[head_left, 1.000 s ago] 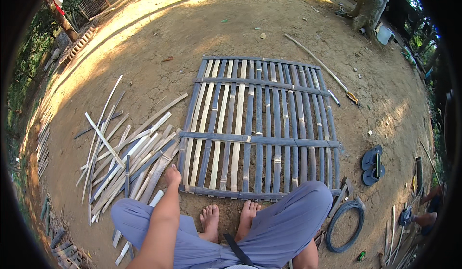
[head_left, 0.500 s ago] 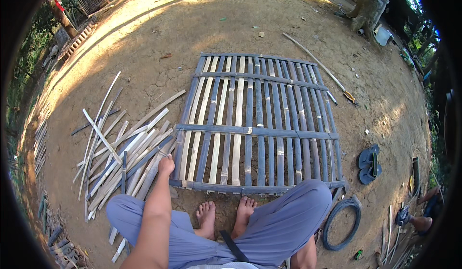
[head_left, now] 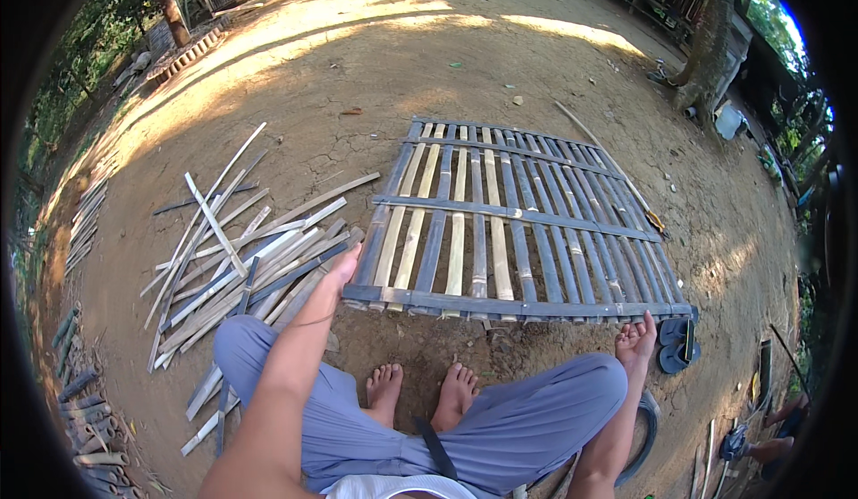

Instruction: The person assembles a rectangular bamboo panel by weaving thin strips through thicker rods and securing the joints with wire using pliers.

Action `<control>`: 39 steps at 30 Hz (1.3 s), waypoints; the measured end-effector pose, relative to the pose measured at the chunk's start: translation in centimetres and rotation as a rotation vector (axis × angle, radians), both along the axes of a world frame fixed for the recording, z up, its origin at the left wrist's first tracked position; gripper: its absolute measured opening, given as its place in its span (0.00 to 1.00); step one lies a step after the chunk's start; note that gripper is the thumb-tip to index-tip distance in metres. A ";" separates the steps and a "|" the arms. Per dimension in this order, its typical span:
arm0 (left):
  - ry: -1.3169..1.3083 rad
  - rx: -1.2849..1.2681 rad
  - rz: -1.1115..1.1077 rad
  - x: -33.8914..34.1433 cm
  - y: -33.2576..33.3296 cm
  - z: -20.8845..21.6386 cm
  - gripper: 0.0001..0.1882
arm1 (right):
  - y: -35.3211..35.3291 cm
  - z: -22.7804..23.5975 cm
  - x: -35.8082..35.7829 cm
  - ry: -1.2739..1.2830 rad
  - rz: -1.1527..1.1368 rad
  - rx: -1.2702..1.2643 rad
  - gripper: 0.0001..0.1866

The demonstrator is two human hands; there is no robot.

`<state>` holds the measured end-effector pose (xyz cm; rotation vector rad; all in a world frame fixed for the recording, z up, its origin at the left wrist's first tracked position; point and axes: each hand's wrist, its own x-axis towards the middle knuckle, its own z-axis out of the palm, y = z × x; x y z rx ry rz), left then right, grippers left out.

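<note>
A bamboo slat panel (head_left: 536,216) with crosswise strips spreads in front of me, its near edge raised off the dirt and its far edge lower. At the near left corner, my left hand (head_left: 343,268) is closed on the frame, its fingers partly hidden by the panel. My right hand (head_left: 635,339) holds the near edge close to the right corner, palm up with fingers curled at the rim. My bare feet stand on the ground below the near edge.
Loose bamboo strips (head_left: 259,276) lie heaped left of the panel. To the right are dark flip-flops (head_left: 677,347), a coil of wire (head_left: 645,436) and a long pole (head_left: 608,150). Cut bamboo pieces (head_left: 94,427) are piled lower left. Part of another person (head_left: 773,448) shows at the right rim.
My right hand has come into view and taken hold of the near right edge. My left hand has moved up onto the panel's left corner. The near edge has risen and the view has shifted.
</note>
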<state>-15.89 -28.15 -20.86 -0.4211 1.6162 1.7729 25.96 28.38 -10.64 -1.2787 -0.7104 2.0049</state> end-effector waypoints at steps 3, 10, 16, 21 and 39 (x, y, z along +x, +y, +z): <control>-0.040 0.156 0.059 2.8 4.6 0.9 0.29 | 5.2 3.4 1.8 -0.009 0.101 0.052 0.38; -0.258 0.259 0.176 16.0 12.5 11.9 0.32 | 7.6 11.9 4.9 -0.296 0.150 0.184 0.47; -0.238 0.342 0.266 27.1 18.2 13.8 0.34 | -2.2 23.1 -2.9 -0.685 0.363 1.082 0.38; -0.366 0.507 0.110 34.6 22.1 17.5 0.29 | -17.4 26.2 -9.1 -0.724 1.032 1.664 0.33; -0.522 0.864 -0.160 42.1 26.7 21.0 0.27 | -21.2 20.3 -5.7 -1.431 1.316 1.674 0.36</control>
